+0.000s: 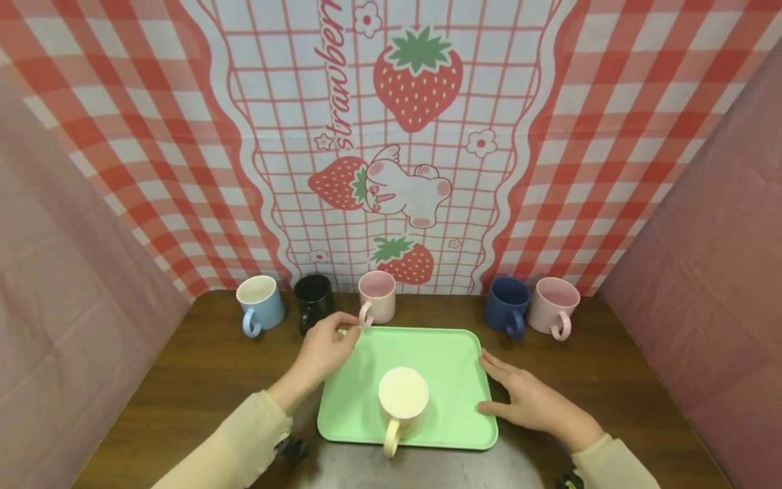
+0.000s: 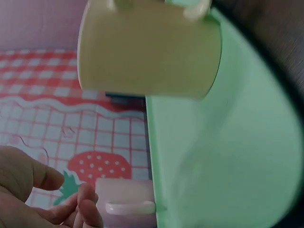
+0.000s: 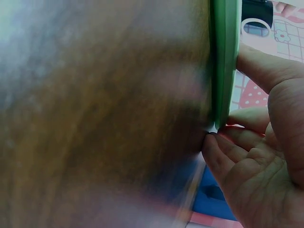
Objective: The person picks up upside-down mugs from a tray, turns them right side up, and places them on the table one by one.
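A light green rectangular tray (image 1: pixel 455 360) lies on the dark wooden table. On it stands a pale yellow mug (image 1: pixel 403 397), its handle turned to the near side. My left hand (image 1: pixel 326 345) is over the tray's far left corner, thumb and fingers apart with nothing between them in the left wrist view. Just beyond its fingertips is a pink mug (image 1: pixel 381 307), and a black mug (image 1: pixel 314 292) stands behind the hand, partly hidden. Along the tray's right rim, my right hand (image 1: pixel 528 399) touches the edge with extended fingers and thumb.
At the back left stands a light blue mug (image 1: pixel 269 312). A navy mug (image 1: pixel 504 312) and a second pink mug (image 1: pixel 546 318) stand side by side at the back right. Behind them hangs a strawberry-print cloth (image 1: pixel 476 224), with plain pink cloth on both sides.
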### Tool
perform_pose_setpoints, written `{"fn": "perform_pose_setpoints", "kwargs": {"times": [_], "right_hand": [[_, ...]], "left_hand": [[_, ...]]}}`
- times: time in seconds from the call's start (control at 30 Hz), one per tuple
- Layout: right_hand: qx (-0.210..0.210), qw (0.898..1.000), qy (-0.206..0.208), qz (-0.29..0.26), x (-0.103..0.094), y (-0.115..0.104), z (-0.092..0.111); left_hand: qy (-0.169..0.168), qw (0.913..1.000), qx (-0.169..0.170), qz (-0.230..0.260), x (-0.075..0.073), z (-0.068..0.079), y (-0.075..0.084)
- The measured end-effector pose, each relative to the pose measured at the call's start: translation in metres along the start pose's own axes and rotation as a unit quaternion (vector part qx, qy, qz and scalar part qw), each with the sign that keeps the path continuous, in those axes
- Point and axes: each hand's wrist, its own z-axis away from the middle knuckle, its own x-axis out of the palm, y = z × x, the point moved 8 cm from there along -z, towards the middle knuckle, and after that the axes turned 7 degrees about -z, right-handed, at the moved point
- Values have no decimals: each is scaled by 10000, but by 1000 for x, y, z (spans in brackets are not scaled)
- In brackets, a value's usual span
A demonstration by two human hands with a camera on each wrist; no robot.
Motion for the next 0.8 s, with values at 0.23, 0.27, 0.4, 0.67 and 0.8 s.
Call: {"fn": "perform_pose_setpoints", "kwargs": {"times": [0.23, 0.27, 0.4, 0.67, 0.8], "right_hand": [[51, 10000, -24, -3, 0, 1, 0], [48, 10000, -24, -3, 0, 0, 0], [22, 10000, 4, 43, 1, 0, 0], [46, 10000, -16, 18, 1, -1, -1], [60, 10000, -34, 22, 0, -2, -1]], "left_hand": [[-291, 9996, 31, -4, -3, 41, 22], [-341, 9994, 74, 1, -2, 46, 23], [-589, 9978, 289, -20, 5, 64, 28], [-886, 9923, 848, -201, 19, 90, 36], [-1026, 9882, 1032, -485, 27, 99, 40]]}}
